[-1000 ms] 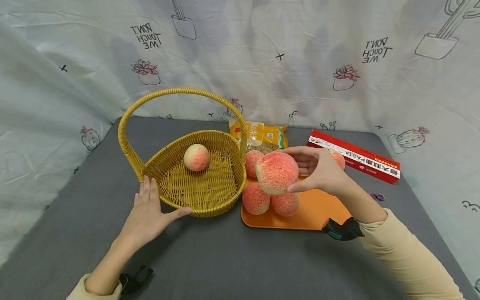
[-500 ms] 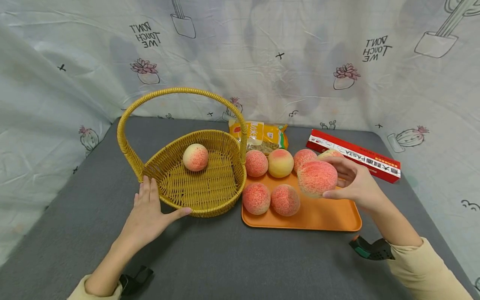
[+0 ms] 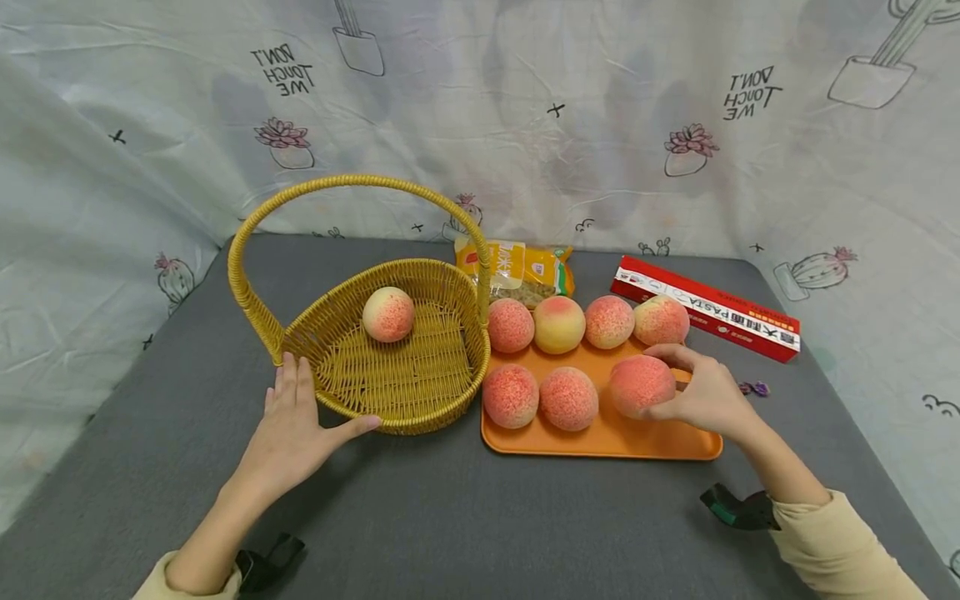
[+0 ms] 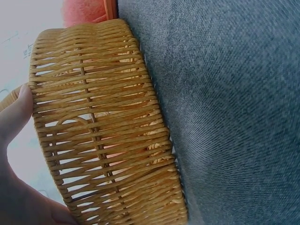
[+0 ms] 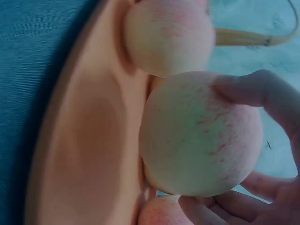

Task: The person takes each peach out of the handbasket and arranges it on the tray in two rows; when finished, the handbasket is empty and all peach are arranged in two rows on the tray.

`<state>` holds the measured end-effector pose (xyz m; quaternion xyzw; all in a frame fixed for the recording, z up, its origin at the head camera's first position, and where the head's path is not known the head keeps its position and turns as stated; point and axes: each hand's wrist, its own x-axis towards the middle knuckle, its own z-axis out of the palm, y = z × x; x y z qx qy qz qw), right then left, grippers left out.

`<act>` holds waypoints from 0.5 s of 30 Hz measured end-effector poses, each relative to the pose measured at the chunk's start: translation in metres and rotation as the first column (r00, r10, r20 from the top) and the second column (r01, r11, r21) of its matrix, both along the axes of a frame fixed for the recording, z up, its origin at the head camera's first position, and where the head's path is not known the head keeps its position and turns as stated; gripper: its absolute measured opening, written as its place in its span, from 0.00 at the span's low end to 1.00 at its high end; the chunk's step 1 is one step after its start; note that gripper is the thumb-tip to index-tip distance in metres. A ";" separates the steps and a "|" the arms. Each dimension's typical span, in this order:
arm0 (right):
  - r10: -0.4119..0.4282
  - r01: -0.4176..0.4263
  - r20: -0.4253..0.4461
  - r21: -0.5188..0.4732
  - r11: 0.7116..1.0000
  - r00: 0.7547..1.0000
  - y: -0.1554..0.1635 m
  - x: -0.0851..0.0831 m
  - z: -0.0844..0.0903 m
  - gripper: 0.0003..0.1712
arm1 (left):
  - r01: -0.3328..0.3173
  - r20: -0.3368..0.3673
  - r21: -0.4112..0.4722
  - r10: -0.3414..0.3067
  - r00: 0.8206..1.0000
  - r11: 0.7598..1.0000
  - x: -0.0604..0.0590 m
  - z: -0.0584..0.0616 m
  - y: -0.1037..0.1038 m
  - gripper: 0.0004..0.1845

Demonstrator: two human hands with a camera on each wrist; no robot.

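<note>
I'm gripping a peach (image 3: pixel 641 386) in my right hand (image 3: pixel 701 396), fingers curled over its far and right sides, and it's sitting low on the orange tray (image 3: pixel 660 442), third in the near row. My left hand (image 3: pixel 288 425) is lying relaxed, fingers straight, thumb pressing the wicker basket (image 3: pixel 390 367) rim. The basket is lying to the left of the peach, across the tray's edge, one peach inside it (image 3: pixel 387 314).

A round pink-speckled peach (image 3: pixel 640 385) sits low on the orange tray (image 3: pixel 600 440), enclosed in the right grip (image 3: pixel 701 396), with two similar peaches (image 3: pixel 540 397) just left of that grip.
</note>
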<state>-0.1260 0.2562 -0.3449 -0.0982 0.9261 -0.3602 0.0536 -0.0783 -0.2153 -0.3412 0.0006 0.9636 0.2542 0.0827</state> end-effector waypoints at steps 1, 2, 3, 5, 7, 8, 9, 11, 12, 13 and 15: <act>0.010 -0.010 -0.010 0.029 1.000 1.000 -0.002 0.000 -0.002 0.41 | -0.001 0.002 0.001 0.001 1.000 1.000 0.000 0.000 0.000 0.70; 0.021 -0.020 -0.018 0.054 0.998 1.000 -0.004 0.001 -0.005 0.41 | -0.003 0.006 0.002 0.003 1.000 1.000 0.000 0.000 0.000 0.70; 0.035 -0.033 -0.030 0.078 0.996 0.999 -0.007 0.002 -0.007 0.41 | -0.004 0.008 0.003 0.004 1.000 1.000 0.000 0.000 0.000 0.70; 0.070 -0.064 -0.050 0.116 0.991 0.996 -0.011 0.003 -0.009 0.42 | -0.005 0.011 0.003 0.005 1.000 1.000 0.000 0.000 -0.001 0.70; 0.103 -0.094 -0.060 0.137 0.986 0.993 -0.013 0.003 -0.008 0.41 | -0.006 0.010 0.005 0.006 1.000 1.000 0.000 0.000 -0.001 0.70; 0.113 -0.103 -0.063 0.138 0.985 0.992 -0.013 0.003 -0.008 0.41 | -0.005 0.009 0.004 0.005 1.000 1.000 0.000 0.000 -0.001 0.70; 0.123 -0.113 -0.063 0.139 0.984 0.990 -0.013 0.003 -0.006 0.42 | -0.005 0.007 0.004 0.005 1.000 1.000 0.000 0.000 -0.001 0.70; 0.132 -0.125 -0.043 0.136 0.983 0.990 -0.012 0.002 -0.005 0.43 | -0.002 0.003 0.005 0.002 1.000 1.000 0.000 0.000 -0.001 0.70; 0.135 -0.130 -0.028 0.130 0.983 0.990 -0.011 0.002 -0.004 0.45 | -0.002 0.003 0.006 0.002 1.000 1.000 0.000 0.000 -0.001 0.70; 0.137 -0.135 -0.010 0.123 0.983 0.991 -0.010 0.002 -0.004 0.46 | -0.001 0.003 0.006 0.001 1.000 1.000 -0.001 -0.001 -0.001 0.70; 0.136 -0.138 0.029 0.109 0.984 0.990 -0.008 0.003 -0.004 0.49 | 0.000 0.004 0.007 0.000 1.000 1.000 -0.001 -0.001 0.000 0.70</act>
